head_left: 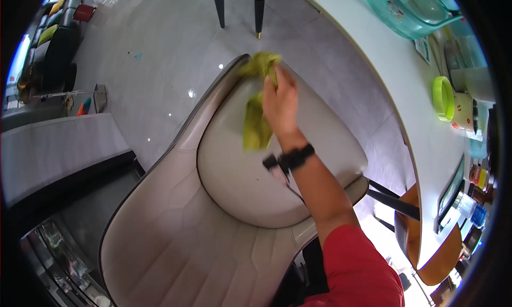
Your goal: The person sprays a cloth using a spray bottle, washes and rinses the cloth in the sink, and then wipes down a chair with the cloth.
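**Yellow-green cloth in the right hand, over the far part of a pale chair seat**

Far left, we note dark seating [60, 48] with colored cushions, bent by the lens and cut by the dark border. Near left, glassy items [56, 248] sit in shadow; we cannot make out what they are.

Next comes the pale chair [154, 243], its ribbed back running out of view at the near edge. The cloth [257, 130] lies over the far left part of its seat [240, 173], the upper end by the dark-edged rim. Motion blurs its folds, and we cannot tell how much of it touches the seat.

The right hand [281, 104] grips the cloth, fingers closed on the bunched upper part and covering some of it. A black wristband [297, 157] and a small blurred item beside it hide a patch of seat. The left hand is out of view; its grip we cannot tell.

Beyond, far chair legs [259, 16] are cut off above. Near right, a red sleeve [357, 264] covers the upper arm. At right, the white table [392, 88] bears a teal container [397, 16], cropped, and a green ring [443, 98]; the items farther right are crowded and indistinct.
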Tool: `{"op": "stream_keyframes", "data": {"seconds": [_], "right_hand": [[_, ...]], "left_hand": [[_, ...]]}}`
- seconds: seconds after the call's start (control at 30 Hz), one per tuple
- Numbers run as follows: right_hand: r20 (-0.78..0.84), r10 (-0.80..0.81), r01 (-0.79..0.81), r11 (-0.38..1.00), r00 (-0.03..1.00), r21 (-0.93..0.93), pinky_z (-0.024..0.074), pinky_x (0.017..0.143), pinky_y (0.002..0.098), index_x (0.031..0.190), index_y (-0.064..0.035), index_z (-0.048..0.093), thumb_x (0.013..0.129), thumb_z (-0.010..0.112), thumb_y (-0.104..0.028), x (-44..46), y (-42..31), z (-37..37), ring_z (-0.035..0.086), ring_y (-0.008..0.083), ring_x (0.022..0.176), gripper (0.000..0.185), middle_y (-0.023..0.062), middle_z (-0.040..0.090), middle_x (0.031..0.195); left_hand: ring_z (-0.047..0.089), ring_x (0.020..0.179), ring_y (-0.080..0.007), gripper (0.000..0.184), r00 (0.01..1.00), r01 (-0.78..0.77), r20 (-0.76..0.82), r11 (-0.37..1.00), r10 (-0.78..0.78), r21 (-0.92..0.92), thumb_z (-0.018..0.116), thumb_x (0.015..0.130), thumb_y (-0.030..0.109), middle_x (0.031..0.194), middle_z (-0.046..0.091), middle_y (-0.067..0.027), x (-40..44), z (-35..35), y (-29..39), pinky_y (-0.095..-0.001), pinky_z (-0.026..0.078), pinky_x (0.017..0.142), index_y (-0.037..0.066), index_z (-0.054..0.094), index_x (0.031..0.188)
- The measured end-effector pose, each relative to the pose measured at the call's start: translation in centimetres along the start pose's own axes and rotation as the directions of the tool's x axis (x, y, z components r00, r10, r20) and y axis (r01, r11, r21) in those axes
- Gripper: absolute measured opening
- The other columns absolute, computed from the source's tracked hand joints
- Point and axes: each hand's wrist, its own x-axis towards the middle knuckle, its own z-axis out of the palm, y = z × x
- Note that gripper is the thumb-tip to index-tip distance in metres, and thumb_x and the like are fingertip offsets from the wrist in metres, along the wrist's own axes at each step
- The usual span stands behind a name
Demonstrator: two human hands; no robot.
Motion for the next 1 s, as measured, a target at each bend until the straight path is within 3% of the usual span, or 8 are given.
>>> {"op": "stream_keyframes", "data": {"seconds": [0.07,0.13,0.53,0.6,0.73,0.8,0.87,1.0], "right_hand": [[-0.016,-0.118,0.112,0.970,0.993,-0.217,0.0442,0.091,0.0420,0.114,0.0000,0.061,0.086,0.057,-0.009,0.0,1.5,3.1,0.056,0.0318,0.110,0.030,0.0188,0.061,0.119],[0.226,0.032,0.108,0.807,0.974,-0.580,0.0420,0.093,0.0388,0.114,-0.0048,0.063,0.083,0.056,-0.010,-1.6,-0.1,7.1,0.048,0.0273,0.120,0.032,0.0109,0.057,0.128],[0.674,-0.131,0.316,0.935,0.727,-0.159,0.0501,0.079,0.0381,0.075,-0.0058,0.069,0.073,0.059,-0.007,-13.9,-5.7,7.3,0.055,0.0270,0.096,0.010,0.0071,0.065,0.086],[0.907,-0.167,0.392,0.920,0.387,0.002,0.0500,0.081,0.0379,0.081,-0.0058,0.073,0.071,0.062,-0.007,-16.6,-5.9,7.4,0.055,0.0291,0.103,0.015,0.0082,0.067,0.092],[0.925,-0.262,0.369,0.917,0.277,0.149,0.0508,0.081,0.0391,0.084,-0.0026,0.073,0.068,0.062,-0.006,-18.4,-6.3,5.2,0.055,0.0312,0.104,0.020,0.0142,0.068,0.098],[0.982,-0.189,0.340,0.925,0.029,0.168,0.0513,0.081,0.0403,0.084,-0.0014,0.073,0.066,0.062,-0.006,-18.8,-6.5,3.2,0.058,0.0344,0.102,0.021,0.0187,0.067,0.099],[0.985,-0.170,0.274,0.948,0.012,0.160,0.0520,0.082,0.0416,0.085,-0.0009,0.073,0.068,0.062,-0.007,-22.3,-4.6,1.6,0.062,0.0362,0.099,0.022,0.0214,0.067,0.100],[0.924,-0.108,0.332,0.913,-0.368,0.239,0.0530,0.081,0.0428,0.089,0.0000,0.073,0.071,0.060,-0.009,-24.3,-2.5,-6.2,0.065,0.0353,0.098,0.024,0.0220,0.067,0.102]], "left_hand": [[0.039,0.128,-0.0347,0.066,1.000,0.007,-0.004,1.000,-0.007,-0.013,0.052,0.094,0.031,0.144,0.037,-0.0233,0.0,0.3,0.5,-0.0467,0.030,0.107,-0.003,0.028,0.145],[0.039,0.128,-0.0351,0.068,1.000,0.010,-0.006,1.000,-0.010,-0.022,0.053,0.093,0.034,0.145,0.037,-0.0232,-0.1,0.3,0.9,-0.0471,0.031,0.107,-0.002,0.029,0.146],[0.039,0.129,-0.0343,0.063,0.990,-0.137,0.010,0.981,0.140,-0.137,0.053,0.096,0.029,0.145,0.037,-0.0238,-0.1,0.9,1.4,-0.0453,0.028,0.110,-0.006,0.031,0.144],[0.038,0.130,-0.0339,0.062,0.989,-0.137,0.028,0.976,0.144,-0.170,0.052,0.098,0.032,0.146,0.035,-0.0236,-0.1,1.1,2.3,-0.0450,0.028,0.110,-0.006,0.032,0.143],[0.043,0.127,-0.0239,0.057,0.983,-0.180,-0.040,0.938,0.176,-0.296,0.051,0.099,0.032,0.143,0.040,-0.0129,0.9,1.2,-2.7,-0.0372,0.031,0.109,0.008,0.030,0.147],[0.041,0.129,-0.0251,0.060,0.988,-0.128,0.028,0.911,0.151,-0.393,0.051,0.099,0.034,0.145,0.038,-0.0129,0.7,1.0,-1.8,-0.0382,0.030,0.110,0.010,0.028,0.148],[0.041,0.129,-0.0253,0.059,0.985,-0.162,0.008,0.933,0.174,-0.322,0.050,0.099,0.034,0.146,0.038,-0.0130,0.7,1.3,-1.4,-0.0385,0.030,0.110,0.011,0.027,0.149],[0.041,0.129,-0.0255,0.056,0.981,-0.165,0.036,0.916,0.191,-0.366,0.047,0.101,0.031,0.145,0.039,-0.0134,0.6,1.3,-1.3,-0.0383,0.030,0.110,0.008,0.029,0.148]]}}
